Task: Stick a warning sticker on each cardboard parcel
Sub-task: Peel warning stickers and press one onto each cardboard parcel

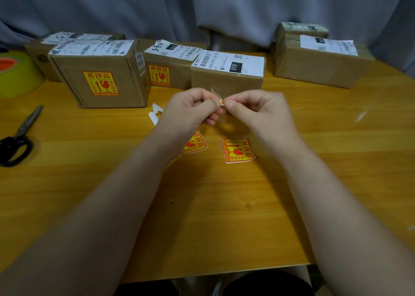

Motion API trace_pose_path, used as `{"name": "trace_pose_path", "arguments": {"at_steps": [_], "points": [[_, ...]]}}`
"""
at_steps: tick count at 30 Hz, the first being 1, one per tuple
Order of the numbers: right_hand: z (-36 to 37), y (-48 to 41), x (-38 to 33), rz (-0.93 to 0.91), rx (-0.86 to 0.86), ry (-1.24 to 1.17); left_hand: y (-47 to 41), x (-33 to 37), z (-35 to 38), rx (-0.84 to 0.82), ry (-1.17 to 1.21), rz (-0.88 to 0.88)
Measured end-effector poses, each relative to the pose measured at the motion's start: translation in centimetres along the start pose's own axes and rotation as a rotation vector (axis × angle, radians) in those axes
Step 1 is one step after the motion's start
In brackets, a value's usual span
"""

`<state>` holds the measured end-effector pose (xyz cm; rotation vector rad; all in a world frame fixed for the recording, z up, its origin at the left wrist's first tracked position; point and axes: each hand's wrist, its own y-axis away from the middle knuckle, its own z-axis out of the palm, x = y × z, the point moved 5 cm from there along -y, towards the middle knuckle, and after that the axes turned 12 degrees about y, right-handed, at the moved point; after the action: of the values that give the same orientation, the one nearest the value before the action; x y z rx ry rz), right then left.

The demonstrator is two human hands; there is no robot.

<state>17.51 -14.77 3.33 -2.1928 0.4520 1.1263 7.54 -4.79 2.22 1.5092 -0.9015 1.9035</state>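
My left hand (190,107) and my right hand (256,109) meet above the table's middle and pinch one warning sticker (221,101) between their fingertips; only its edge shows. Two more yellow and orange stickers lie flat on the table, one (239,150) free and one (195,144) partly under my left forearm. Several cardboard parcels stand along the back. The left parcel (101,78) and the one behind it (170,69) each carry a sticker on the front. The middle parcel (226,75), just beyond my hands, has a bare front face. So does the right parcel (318,64).
Black-handled scissors (18,138) lie at the left edge. A yellow-green tape roll (18,75) stands at the far left. White backing scraps (155,114) lie left of my left hand. A grey curtain hangs behind the parcels. The wooden table's (202,206) front edge is near my body.
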Motion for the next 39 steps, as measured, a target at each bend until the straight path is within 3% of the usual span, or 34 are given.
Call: {"name": "trace_pose_path", "arguments": {"at_steps": [16, 24, 29, 39], "points": [[0.3, 0.2, -0.1, 0.095, 0.069, 0.029, 0.0, 0.1, 0.2, -0.011, -0.142, 0.038], [0.1, 0.2, 0.0, 0.183, 0.104, -0.165, 0.1, 0.0, 0.7, -0.026, -0.022, -0.019], [0.7, 0.3, 0.1, 0.171, 0.006, -0.132, 0.2, -0.2, 0.8, -0.057, -0.128, 0.024], [0.8, 0.1, 1.2, 0.410, -0.038, -0.432, -0.4, -0.7, 0.2, -0.110, -0.034, -0.090]]}}
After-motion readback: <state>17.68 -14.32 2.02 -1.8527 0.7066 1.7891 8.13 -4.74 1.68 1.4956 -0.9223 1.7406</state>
